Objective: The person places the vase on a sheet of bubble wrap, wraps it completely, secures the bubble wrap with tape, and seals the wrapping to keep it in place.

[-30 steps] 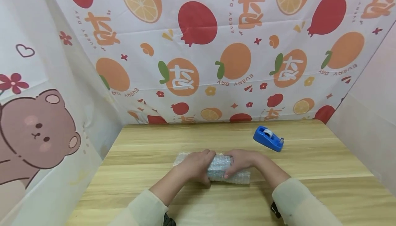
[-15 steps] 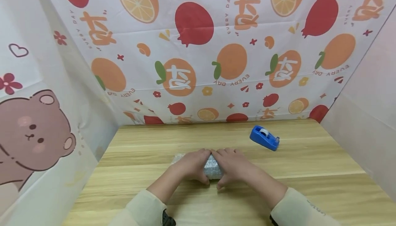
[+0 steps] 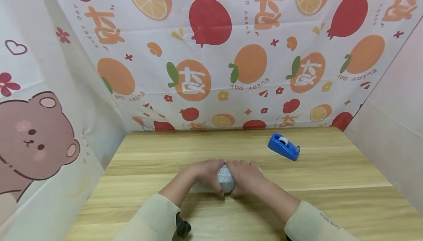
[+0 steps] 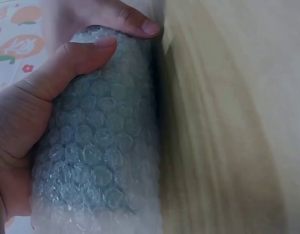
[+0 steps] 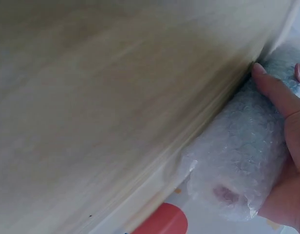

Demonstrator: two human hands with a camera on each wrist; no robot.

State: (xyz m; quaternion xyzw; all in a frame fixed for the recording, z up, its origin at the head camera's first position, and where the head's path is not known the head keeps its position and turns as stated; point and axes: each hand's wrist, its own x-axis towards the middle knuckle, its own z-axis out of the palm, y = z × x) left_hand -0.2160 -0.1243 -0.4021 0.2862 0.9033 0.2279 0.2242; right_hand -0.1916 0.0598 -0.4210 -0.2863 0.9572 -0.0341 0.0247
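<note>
Head view: left hand (image 3: 209, 175) and right hand (image 3: 245, 176) curled partway round bubble-wrap roll (image 3: 226, 179) on worktop (image 3: 152, 153); tape dispenser (image 3: 282, 148) sat farther back, right.

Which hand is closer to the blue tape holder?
Right. The tape holder sits beyond the right hand and off to its right, not touching it. The left hand is farther away, gripping the left part of the bubble wrap.
</note>
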